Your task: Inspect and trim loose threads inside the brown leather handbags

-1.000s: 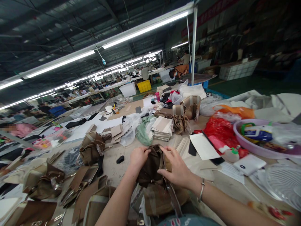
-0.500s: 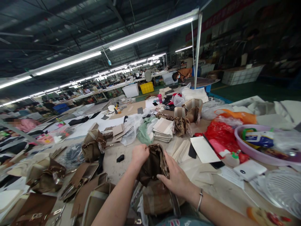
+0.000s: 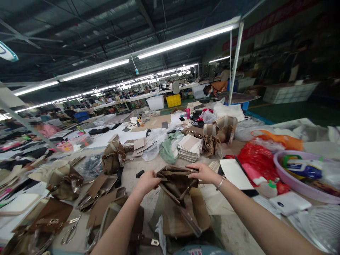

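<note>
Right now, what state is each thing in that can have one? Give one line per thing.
Brown bag: mouth open
Left hand: pinching the bag's left rim
Right hand: pinching the bag's right rim
Bracelet: worn, apart from the bag
Scissors: lying down, open or shut unclear
Lavender basin: holding several items
Pale boards: stacked unevenly
Tube light: lit

The handbag [image 3: 174,200] I hold is dull brown; my bracelet [image 3: 220,183] is silvery. I see a pale lilac basin [image 3: 297,189], a vivid red plastic bag [image 3: 256,157], an orange carrier bag [image 3: 289,142], a soft green plastic bag [image 3: 168,152], a whitish plastic bag [image 3: 153,144] printed with black letters, and a bright yellow crate [image 3: 174,101].
</note>
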A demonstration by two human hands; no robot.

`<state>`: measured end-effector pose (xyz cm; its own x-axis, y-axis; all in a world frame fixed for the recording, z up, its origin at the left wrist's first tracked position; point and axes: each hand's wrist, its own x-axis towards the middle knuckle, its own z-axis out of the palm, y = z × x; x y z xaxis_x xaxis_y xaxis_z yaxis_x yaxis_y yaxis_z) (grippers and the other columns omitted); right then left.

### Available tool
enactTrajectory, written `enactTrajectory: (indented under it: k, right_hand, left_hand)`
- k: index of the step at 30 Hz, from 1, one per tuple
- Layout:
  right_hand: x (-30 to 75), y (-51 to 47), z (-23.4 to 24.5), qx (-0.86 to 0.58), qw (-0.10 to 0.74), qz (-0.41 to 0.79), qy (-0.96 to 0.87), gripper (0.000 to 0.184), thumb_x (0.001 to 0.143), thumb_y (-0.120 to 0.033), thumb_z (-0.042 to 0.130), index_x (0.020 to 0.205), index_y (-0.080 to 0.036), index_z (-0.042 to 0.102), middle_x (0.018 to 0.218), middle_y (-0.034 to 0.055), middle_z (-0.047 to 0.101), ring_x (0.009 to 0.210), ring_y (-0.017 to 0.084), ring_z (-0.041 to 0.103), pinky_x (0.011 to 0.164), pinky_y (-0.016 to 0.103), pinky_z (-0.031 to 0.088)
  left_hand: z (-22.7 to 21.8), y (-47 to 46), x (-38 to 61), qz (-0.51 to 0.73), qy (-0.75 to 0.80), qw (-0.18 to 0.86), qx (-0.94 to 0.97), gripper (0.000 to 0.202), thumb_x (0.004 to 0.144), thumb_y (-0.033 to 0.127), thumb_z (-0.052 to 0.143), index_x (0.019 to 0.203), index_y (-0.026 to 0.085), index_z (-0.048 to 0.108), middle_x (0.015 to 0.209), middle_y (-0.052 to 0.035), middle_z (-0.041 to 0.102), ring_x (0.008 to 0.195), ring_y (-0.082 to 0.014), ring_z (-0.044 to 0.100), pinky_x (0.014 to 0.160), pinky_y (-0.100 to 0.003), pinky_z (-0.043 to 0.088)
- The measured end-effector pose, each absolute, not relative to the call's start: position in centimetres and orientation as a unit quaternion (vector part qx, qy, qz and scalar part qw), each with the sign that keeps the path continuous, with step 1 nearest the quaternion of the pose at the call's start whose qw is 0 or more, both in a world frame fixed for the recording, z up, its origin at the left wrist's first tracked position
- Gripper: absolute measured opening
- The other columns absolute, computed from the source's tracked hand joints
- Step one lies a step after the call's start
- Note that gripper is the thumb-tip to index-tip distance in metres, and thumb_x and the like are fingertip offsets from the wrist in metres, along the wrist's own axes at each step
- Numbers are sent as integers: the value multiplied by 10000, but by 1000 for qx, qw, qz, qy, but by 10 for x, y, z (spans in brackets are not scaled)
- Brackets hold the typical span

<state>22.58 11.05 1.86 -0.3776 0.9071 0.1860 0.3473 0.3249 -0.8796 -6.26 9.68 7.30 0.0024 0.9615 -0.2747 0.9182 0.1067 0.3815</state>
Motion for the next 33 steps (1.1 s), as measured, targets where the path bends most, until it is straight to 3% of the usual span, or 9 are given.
enactTrajectory:
  k: [3,6,11,16,24,27,29,31,33]
  right_hand:
    - [216,109,14,-401,382,426,-715,564,647,-302,722,1167,-150,567,1125,95,621,1039,231,569,961,405,411]
    - [208,105,13,-376,393,430,-721,603,643,-299,728,1197,-154,536,1128,98,618,1036,223,573,951,397,426]
    - [207,105,10,-356,391,400,-749,544,653,-309,727,1150,-154,568,1101,88,629,1015,215,582,948,383,433]
    - [211,110,6,-363,384,374,-762,527,632,-323,748,1112,-162,600,1093,85,635,996,227,588,923,388,446]
    - [216,114,9,-357,388,331,-783,395,664,-420,718,1000,-217,680,1017,58,668,989,227,584,909,363,443]
    - [213,116,12,-351,393,330,-783,351,708,-433,679,993,-230,685,1016,51,667,1004,213,575,911,347,439]
    - [210,116,14,-358,398,323,-780,330,732,-422,660,990,-217,686,1013,59,666,997,208,577,905,339,443]
    - [208,117,15,-365,401,313,-780,310,753,-404,644,989,-207,687,1004,65,668,986,206,584,896,337,450]
    - [207,117,15,-372,403,307,-778,288,765,-389,635,982,-207,689,993,64,672,974,207,592,885,340,459]
  left_hand:
    - [75,84,-66,84,705,132,692,610,666,384,636,1202,168,440,990,-72,650,900,-207,601,733,-270,429]
    - [84,76,-61,117,616,22,779,598,657,250,670,1211,220,448,1243,-86,493,1128,-231,465,920,-317,367]
    - [92,80,-34,84,447,39,889,307,742,197,585,1048,215,584,1101,-65,577,1064,-210,481,944,-316,365]
    - [81,101,-12,32,402,98,910,327,748,305,588,1064,223,599,1052,-47,639,984,-211,552,889,-307,406]
    - [65,115,-12,75,426,56,900,166,807,314,529,819,224,668,823,-22,663,789,-172,573,726,-278,414]
    - [65,114,-12,121,447,-14,886,185,815,320,522,778,210,666,851,-48,625,852,-197,533,741,-311,395]
    - [64,115,-11,153,463,-43,872,164,791,327,560,749,205,661,968,-60,601,947,-220,499,780,-334,380]
    - [63,119,-9,164,475,-33,864,127,767,314,596,740,202,649,1054,-52,583,983,-218,490,804,-338,371]
    - [62,123,-7,151,487,-11,860,110,769,301,598,754,199,635,1014,-41,604,939,-198,514,799,-330,369]
